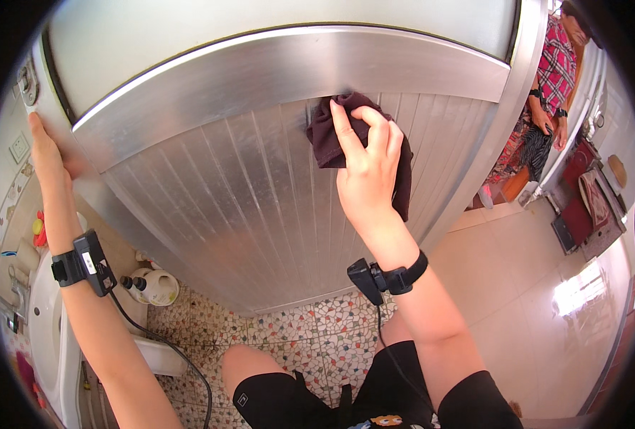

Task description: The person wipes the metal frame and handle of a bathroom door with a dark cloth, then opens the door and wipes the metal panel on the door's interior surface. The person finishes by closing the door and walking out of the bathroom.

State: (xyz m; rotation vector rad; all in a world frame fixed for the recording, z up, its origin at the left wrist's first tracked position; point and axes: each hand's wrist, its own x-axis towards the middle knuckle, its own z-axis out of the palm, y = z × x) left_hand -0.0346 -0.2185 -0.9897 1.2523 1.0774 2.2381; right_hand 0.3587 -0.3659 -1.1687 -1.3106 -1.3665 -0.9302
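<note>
A ribbed silver metal door (pixel 260 171) with a pale glass pane (pixel 274 21) above its crossbar (pixel 210 79) stands in front of me. My right hand (pixel 367 154) presses a dark maroon cloth (pixel 328 139) against the ribbed panel, just below the crossbar. Its fingers are bent over the cloth, and part of the fabric hangs down beside the wrist. At the far left, my left hand (pixel 48 154) is at the door's edge, below a metal latch (pixel 27 82). The fingers wrap around that edge, partly hidden.
A white washbasin (pixel 49 314) with a tap (pixel 18 286) lies at left. White bottles (pixel 156 286) stand on the pebble-patterned floor (pixel 289 336). Beyond the door at right are a seated person (pixel 557 64), glossy tiles (pixel 496 286) and a dark red rack (pixel 578 222). Black cables trail from both wrist straps.
</note>
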